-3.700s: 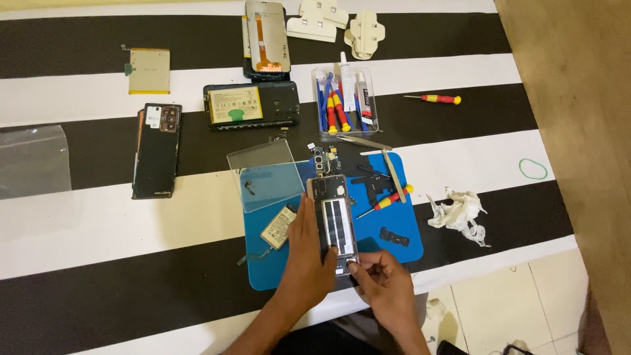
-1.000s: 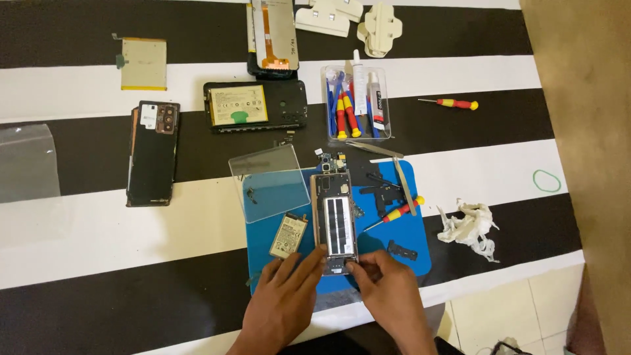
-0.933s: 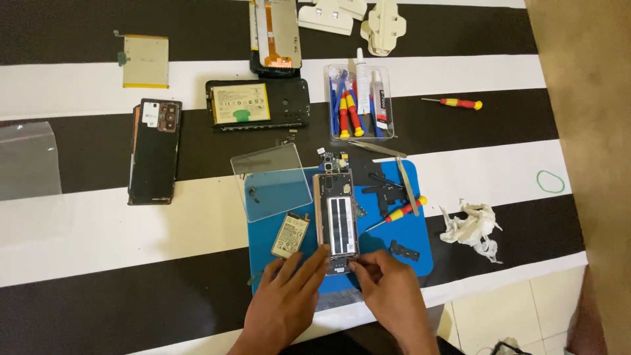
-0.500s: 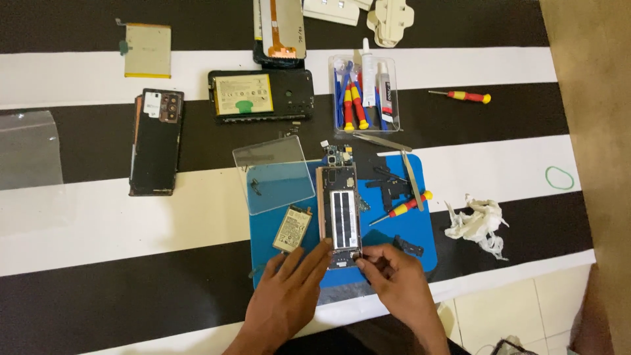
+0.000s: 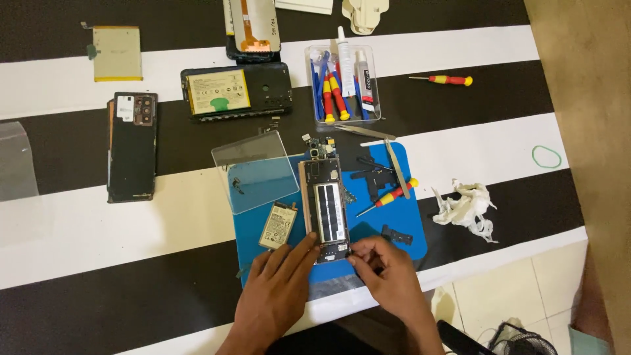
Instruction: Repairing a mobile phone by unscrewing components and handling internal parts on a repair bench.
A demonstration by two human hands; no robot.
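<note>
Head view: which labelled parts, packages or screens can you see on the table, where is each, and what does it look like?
Small battery: blue mat, by the left hand; silver, dark label.
Large battery: inside a black phone frame, upper middle; yellow-green label.
Flat pack: far left top; pale yellow rectangle.
Glue tube: clear tool tray; white, dark label.
Display panel: top edge; grey, copper flex.

Phone repair bench, looks home-based or small shop. Table covered in black-and-white striped cloth (image 5: 79, 223), blue work mat (image 5: 394, 220) on it. Opened phone frame (image 5: 324, 207) on the mat, loose battery (image 5: 278, 225) beside it, another opened phone with battery (image 5: 236, 91), back cover (image 5: 132, 146), clear tray of screwdrivers and glue tubes (image 5: 344, 84), tweezers (image 5: 363, 131), small red-yellow screwdriver (image 5: 442, 79). Tiled floor (image 5: 526, 289) below the table edge.
</note>
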